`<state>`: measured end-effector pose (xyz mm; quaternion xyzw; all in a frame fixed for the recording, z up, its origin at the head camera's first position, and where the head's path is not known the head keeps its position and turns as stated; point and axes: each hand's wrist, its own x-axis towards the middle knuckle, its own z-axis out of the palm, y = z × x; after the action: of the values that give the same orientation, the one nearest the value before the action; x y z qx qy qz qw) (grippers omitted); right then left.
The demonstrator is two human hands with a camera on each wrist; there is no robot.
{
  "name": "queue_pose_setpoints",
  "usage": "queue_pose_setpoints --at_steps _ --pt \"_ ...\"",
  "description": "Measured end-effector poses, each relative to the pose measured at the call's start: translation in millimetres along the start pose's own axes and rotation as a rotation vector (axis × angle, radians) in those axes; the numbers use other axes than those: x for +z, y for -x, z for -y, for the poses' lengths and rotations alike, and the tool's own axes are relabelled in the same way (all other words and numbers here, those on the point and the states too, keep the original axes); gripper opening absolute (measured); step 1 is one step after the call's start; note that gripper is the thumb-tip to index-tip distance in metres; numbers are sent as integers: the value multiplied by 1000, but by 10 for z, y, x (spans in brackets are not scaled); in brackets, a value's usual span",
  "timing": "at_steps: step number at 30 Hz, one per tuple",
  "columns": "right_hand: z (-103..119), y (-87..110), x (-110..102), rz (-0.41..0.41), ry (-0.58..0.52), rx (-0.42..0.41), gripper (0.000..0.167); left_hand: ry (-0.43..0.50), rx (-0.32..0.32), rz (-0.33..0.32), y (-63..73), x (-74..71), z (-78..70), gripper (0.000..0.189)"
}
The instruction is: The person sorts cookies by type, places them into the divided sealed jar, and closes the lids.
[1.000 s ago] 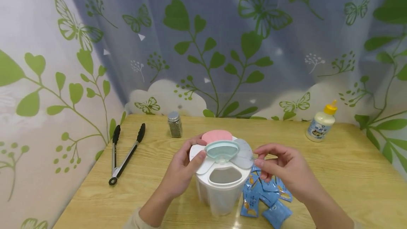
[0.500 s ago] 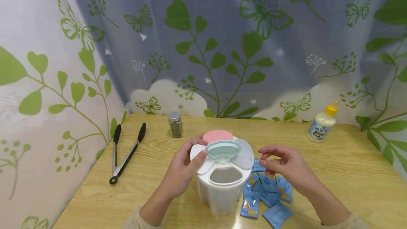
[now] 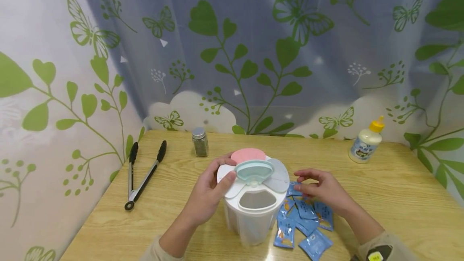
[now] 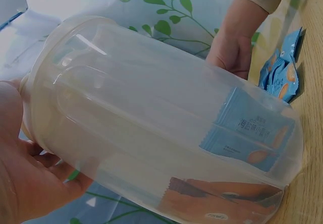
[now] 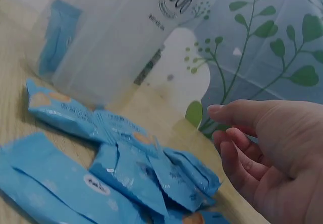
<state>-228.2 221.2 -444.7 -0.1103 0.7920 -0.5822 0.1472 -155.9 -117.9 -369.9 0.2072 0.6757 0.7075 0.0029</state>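
Beneath the left hand (image 3: pixel 206 198) and the right hand (image 3: pixel 324 191), held apart, spreads a wooden table (image 3: pixel 380 196). Between them stands an upright translucent container (image 3: pixel 253 230), the left hand gripping its lid (image 3: pixel 253 189) with the thumb on top. Splayed tongs (image 3: pixel 146 180) lie left of that hand. The right hand is loosely curled and free. Beyond it, rightward, stands a yellow-capped bottle (image 3: pixel 363 146); beyond the left, a silver-lidded jar (image 3: pixel 200 145). Blue packets (image 3: pixel 305 208) lie near the right fingers; a blue packet (image 4: pixel 257 130) and an orange packet (image 4: pixel 217 204) sit inside the container.

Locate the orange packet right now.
In the left wrist view, the orange packet is at lower right, inside the translucent container near its base, beside a blue packet.
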Motion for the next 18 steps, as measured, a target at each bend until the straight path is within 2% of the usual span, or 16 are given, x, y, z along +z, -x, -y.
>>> queue_pose_setpoints --at_steps 7,11,18 --pt "-130 -148 -47 -23 137 8 53 -7 -3 -3 3 -7 9 28" --pt "-155 -224 -43 -26 202 -25 51 -7 -3 1 3 -16 17 28" --pt "-207 -266 -41 25 275 -95 55 -1 -21 12 11 -20 8 29"
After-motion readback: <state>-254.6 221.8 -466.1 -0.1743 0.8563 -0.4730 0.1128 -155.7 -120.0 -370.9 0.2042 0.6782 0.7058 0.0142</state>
